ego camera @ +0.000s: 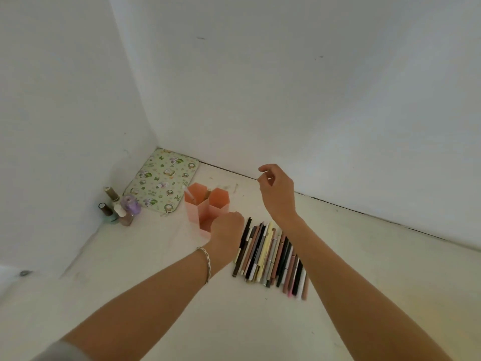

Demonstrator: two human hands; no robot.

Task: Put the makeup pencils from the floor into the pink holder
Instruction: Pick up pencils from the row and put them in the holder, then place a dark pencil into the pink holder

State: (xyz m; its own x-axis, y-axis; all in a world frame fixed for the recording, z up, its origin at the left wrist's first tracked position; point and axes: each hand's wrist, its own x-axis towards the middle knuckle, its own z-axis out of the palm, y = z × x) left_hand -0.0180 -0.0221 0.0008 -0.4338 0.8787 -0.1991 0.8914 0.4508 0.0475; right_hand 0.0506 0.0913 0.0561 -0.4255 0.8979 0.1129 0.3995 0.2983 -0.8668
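The pink holder (pixel 205 204), made of hexagonal compartments, stands on the white floor with a pale pencil (pixel 190 198) and a brownish one leaning inside. To its right, several makeup pencils (pixel 270 254) lie side by side in a row. My left hand (pixel 226 231) is curled, knuckles up, over the holder's front compartment and beside the leftmost pencil. Its fingertips are hidden, so any grip is unclear. My right hand (pixel 276 191) hovers above the far end of the row, fingers loosely apart and holding nothing.
Several nail polish bottles (pixel 118 208) stand at the left wall. A green patterned pouch (pixel 162 179) lies in the corner behind the holder. White walls close in on the left and behind.
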